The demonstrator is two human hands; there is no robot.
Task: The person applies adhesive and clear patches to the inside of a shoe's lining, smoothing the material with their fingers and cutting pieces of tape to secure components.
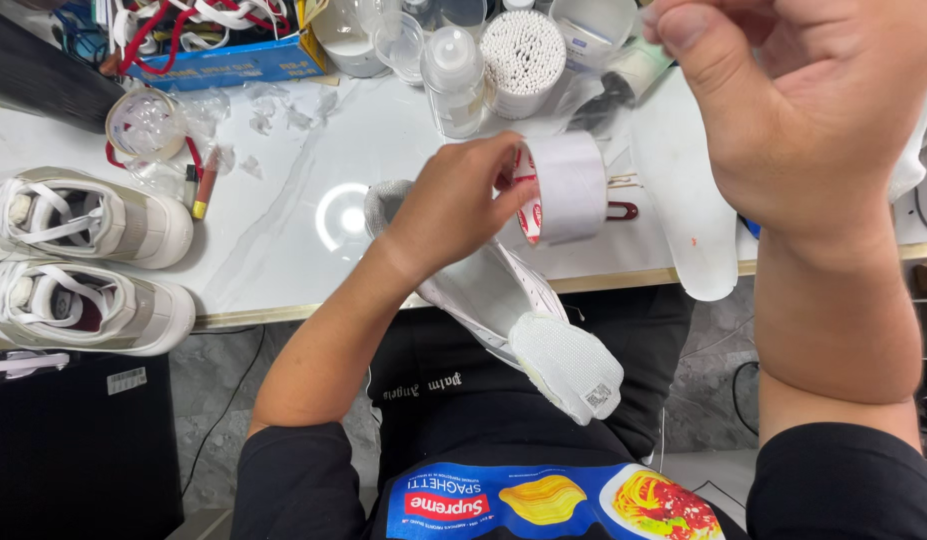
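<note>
Tape roll (568, 187), pinched by the left hand (453, 205), hangs over the desk's front edge above a white shoe (513, 315); right hand (798, 110), fingers pressed together, apparently draws tape taut—best kept straight.

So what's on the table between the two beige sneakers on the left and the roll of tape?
In the head view, mostly bare white tabletop lies between the sneakers and the tape roll; the left hand holding the roll crosses the last stretch.
</note>
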